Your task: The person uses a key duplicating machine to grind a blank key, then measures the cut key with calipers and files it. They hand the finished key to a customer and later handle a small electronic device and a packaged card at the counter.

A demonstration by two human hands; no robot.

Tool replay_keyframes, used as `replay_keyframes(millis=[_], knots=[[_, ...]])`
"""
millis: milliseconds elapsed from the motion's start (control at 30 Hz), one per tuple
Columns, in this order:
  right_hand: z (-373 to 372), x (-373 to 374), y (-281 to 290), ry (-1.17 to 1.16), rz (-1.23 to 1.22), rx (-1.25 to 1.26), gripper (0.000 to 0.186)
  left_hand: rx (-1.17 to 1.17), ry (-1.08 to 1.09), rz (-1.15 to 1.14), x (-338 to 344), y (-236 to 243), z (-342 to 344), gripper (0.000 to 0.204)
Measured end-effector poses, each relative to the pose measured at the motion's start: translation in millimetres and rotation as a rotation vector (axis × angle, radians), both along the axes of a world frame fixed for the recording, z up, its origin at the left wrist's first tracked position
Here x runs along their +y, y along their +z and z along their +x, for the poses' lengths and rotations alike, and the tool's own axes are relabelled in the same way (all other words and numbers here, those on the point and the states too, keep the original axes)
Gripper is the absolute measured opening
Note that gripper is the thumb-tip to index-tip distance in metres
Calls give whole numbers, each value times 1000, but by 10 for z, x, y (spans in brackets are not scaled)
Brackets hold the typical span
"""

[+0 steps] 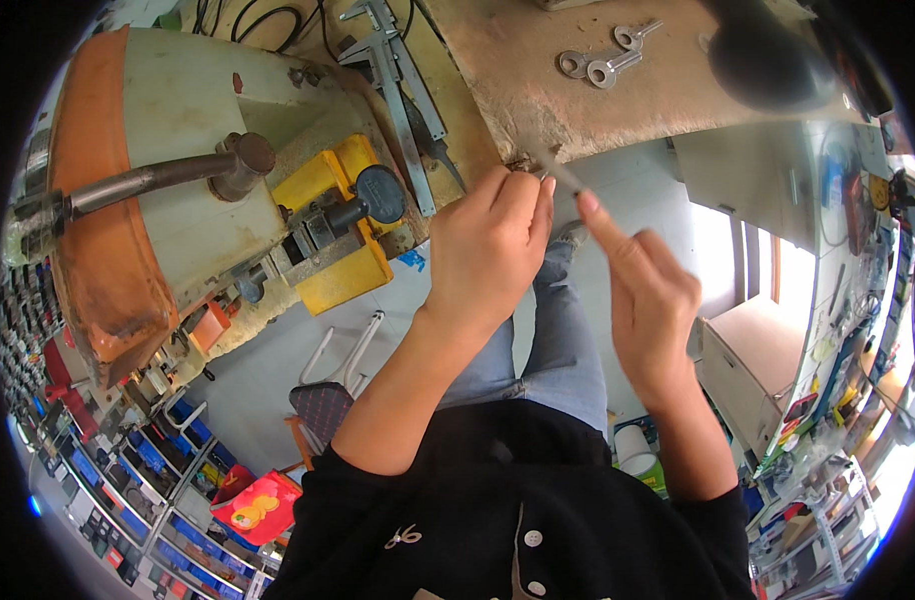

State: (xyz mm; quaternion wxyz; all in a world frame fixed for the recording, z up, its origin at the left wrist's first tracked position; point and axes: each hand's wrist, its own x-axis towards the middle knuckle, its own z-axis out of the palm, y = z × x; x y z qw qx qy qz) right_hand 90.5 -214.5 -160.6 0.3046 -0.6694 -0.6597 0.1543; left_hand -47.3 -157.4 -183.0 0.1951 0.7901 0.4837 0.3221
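Observation:
My left hand (pixel 490 240) is closed at the front edge of the worn wooden bench (pixel 493 70), gripping a small metal piece that is mostly hidden by my fingers. My right hand (pixel 646 295) is wrapped round a slim tool, index finger along it, with its motion-blurred metal blade (pixel 553 162) reaching toward my left fingertips. It looks like a file. Several loose silver keys (pixel 603 72) lie on the bench beyond my hands. A steel caliper (pixel 414 150) rests to the left of them, beside a dark pointed tool.
A green and orange machine (pixel 178 90) with a metal lever and yellow trays (pixel 338 285) fills the left. A dark rounded object (pixel 768 65) sits at back right. Below are a chair (pixel 318 405), my legs and shelving (pixel 108 490); a cabinet (pixel 743 175) stands right.

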Motion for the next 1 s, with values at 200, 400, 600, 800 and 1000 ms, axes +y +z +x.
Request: replay_keyframes(millis=[200,400,600,800,1000], knots=[[105,-10,10,-66,-47,-42,54,111,21,103,-12,-28,7,27],[48,-95,-159,-43,-64,53,53,-24,101,-34,-51,5,38,20],[26,-87,-233,-82,-48,171,52,-852,293,-850,-150,112,150,14],[6,-129,-59,-34,-120,120,45,-1032,267,-967,-106,49,116,24],[35,-27,-85,-42,-106,111,43,-1117,252,-981,-120,8,113,23]])
